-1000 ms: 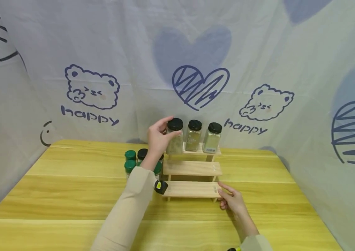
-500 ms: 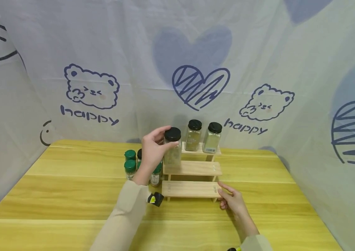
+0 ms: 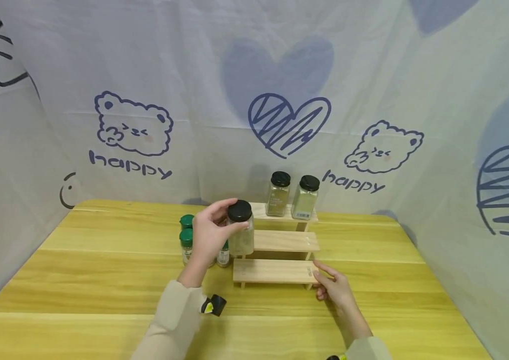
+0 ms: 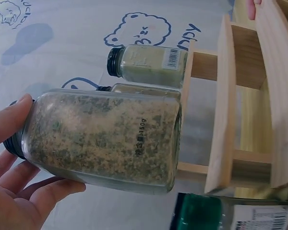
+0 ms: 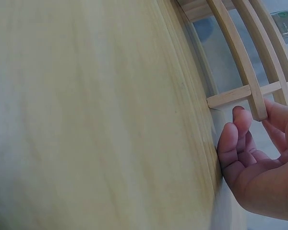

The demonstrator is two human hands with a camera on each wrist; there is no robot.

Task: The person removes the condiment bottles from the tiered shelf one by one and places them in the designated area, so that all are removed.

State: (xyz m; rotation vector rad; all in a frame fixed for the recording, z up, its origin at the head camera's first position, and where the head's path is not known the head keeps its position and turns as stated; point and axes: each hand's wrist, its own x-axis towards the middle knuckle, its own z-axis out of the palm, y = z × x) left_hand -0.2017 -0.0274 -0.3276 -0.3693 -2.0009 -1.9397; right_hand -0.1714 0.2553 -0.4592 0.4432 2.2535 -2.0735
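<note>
My left hand (image 3: 207, 235) grips a clear spice jar (image 3: 242, 240) near its black lid, thumb on one side and fingers on the other. The jar is held up by the left end of a three-step wooden rack (image 3: 272, 271). Coarse speckled tan and green seasoning fills it in the left wrist view, where it lies sideways across the picture. At the lowest step's right end, my right hand (image 3: 336, 289) pinches the board between thumb and fingers. Two more black-lidded jars, a brownish one (image 3: 278, 197) and a pale one (image 3: 306, 200), stand on the top step.
Left of the rack, several smaller bottles with green lids (image 3: 186, 236) stand on the table, partly hidden behind my left hand. The yellow wood-grain table (image 3: 101, 280) extends to both sides. A printed cloth (image 3: 209, 90) hangs close behind the rack.
My left hand has lifted the spice jar off the top step's left end and brought it down, left and toward me. My right hand has stayed at the lowest step.
</note>
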